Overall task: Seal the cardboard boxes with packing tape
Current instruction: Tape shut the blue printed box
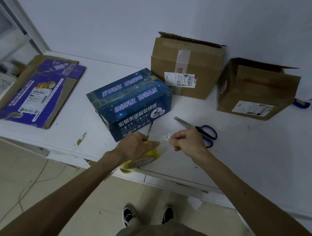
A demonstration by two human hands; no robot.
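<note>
Three boxes stand on the white counter (250,151). One blue box (128,101) with its flaps shut sits nearest the front edge. Two brown boxes are set back by the wall, the middle brown box (186,65) and the right brown box (257,89), both with top flaps raised. One flattened purple box (36,90) lies at the left, its left side along the counter's left edge.

One yellow tape roll (141,159) sits at the counter's front edge, partly hanging over it. The left grip (137,144) is curled round the roll, just beside the blue box's near corner. The right grip (185,139) pinches the free end of one clear tape strip (164,138), which is drawn sideways from the roll and held between the two grips above the counter.

One pair of scissors (196,129) lies just behind the right grip, blades parted and pointing left toward the blue box. A bare stretch of counter runs from the scissors to the right brown box and down to the front edge. One small blue object (302,104) shows behind that box, too hidden to identify.
</note>
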